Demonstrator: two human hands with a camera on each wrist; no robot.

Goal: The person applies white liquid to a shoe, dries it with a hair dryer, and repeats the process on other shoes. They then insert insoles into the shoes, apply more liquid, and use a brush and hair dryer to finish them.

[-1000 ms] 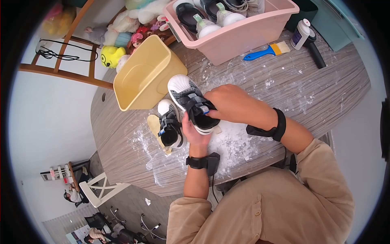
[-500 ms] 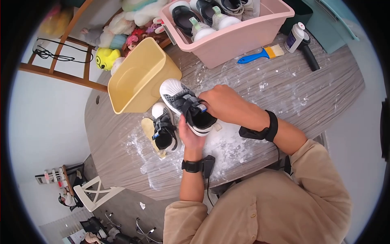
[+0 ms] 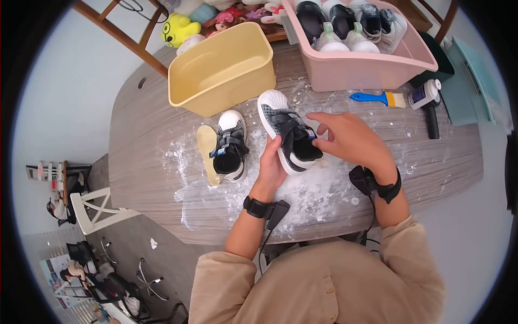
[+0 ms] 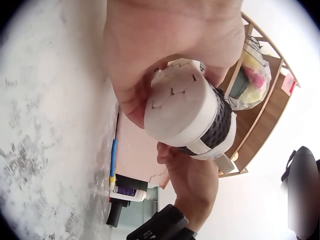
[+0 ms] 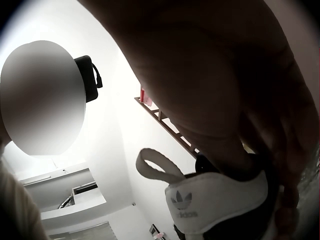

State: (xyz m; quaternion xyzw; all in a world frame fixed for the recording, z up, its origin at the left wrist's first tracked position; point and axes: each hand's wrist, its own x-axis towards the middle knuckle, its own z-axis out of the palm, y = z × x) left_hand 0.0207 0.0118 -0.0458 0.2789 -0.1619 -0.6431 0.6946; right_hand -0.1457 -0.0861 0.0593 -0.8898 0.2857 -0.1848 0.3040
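My left hand [image 3: 271, 164] holds a black-and-white shoe [image 3: 280, 116] from below, its toe facing away; in the left wrist view the fingers curl round the white sole [image 4: 182, 107]. At the shoe's right side my right hand [image 3: 359, 140] has its finger and thumb spread, the thumb by the collar. In the right wrist view that hand [image 5: 215, 75] is dark above the white heel [image 5: 215, 200] with its pull loop, and contact is hard to tell. A matching shoe [image 3: 231, 143] stands on the table beside a pale insole [image 3: 206, 143].
White powder marks the wooden table [image 3: 145, 135]. A yellow bin [image 3: 226, 89] stands at the back left and a pink bin [image 3: 356, 70] with several shoes at the back right. A blue brush [image 3: 372, 98], a white bottle [image 3: 423, 95] and a black-handled item [image 3: 432, 121] lie at the right.
My right hand has moved off the shoe's straps to the right, its finger and thumb now spread. My left hand still holds the shoe. The head view has turned.
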